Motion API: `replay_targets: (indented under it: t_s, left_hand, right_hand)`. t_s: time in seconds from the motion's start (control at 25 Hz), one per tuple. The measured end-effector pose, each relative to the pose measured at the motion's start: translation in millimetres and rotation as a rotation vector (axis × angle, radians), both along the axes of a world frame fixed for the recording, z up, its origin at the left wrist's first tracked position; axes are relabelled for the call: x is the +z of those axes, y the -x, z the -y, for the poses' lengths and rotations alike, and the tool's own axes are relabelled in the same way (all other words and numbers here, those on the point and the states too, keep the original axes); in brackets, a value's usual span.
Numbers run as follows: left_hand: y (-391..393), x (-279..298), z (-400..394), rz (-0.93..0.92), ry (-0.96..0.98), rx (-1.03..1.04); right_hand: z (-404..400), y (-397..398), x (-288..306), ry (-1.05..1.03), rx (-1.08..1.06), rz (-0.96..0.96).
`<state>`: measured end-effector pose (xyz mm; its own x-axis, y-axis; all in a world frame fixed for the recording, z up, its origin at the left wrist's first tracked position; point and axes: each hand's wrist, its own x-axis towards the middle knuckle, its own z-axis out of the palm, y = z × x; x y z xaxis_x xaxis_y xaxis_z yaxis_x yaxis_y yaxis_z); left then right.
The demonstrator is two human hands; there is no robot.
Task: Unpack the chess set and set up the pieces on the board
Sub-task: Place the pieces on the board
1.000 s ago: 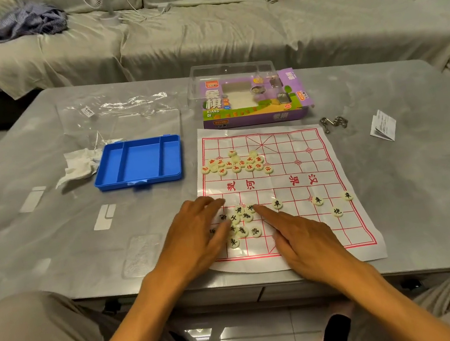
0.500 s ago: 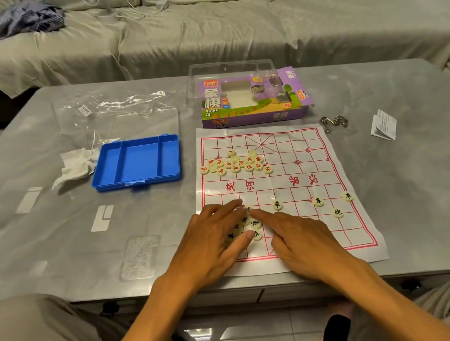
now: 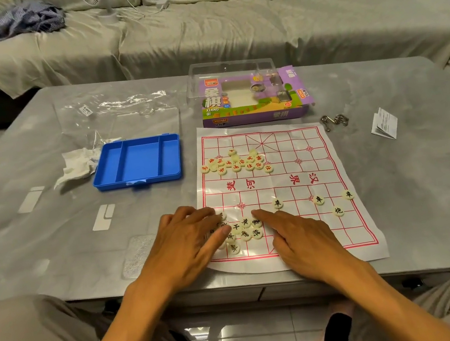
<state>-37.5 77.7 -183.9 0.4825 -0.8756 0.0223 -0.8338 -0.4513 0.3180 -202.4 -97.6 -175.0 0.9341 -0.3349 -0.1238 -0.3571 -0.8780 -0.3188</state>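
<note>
Black-marked pieces (image 3: 246, 230) lie clustered at the near left of the paper board (image 3: 288, 193); red-marked pieces (image 3: 236, 164) cluster at its far left. Left hand (image 3: 188, 243) rests flat on the near cluster, fingers spread, gripping nothing. Right hand (image 3: 304, 237) extends its index finger beside that cluster. Blue tray (image 3: 138, 163) and purple box (image 3: 254, 98) sit on the grey tabletop (image 3: 422, 170) before a covered sofa (image 3: 225, 24)

Two hands (image 3: 190, 242), one board (image 3: 284, 184), one blue tray (image 3: 137, 161), perhaps thirty pieces (image 3: 277, 203).
</note>
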Motion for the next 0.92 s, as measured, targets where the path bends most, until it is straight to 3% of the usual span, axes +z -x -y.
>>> replay_targets:
  t_s: [0.36,0.52,0.92]
  left_hand:
    - [-13.0,-4.7,-7.2,-0.061,0.181,0.127]
    - [-15.1,-9.3,-4.1,-0.081,0.124,0.009]
    - [-12.5,-12.4,0.1,-0.235,0.234,0.159]
  right_hand:
    - [0.5,1.0,-6.8,-0.008,-0.028,0.029]
    - [0.2,2.1,-7.9,-0.023,-0.017,0.043]
    - [-0.5,1.6,-8.8,-0.007,-0.035,0.030]
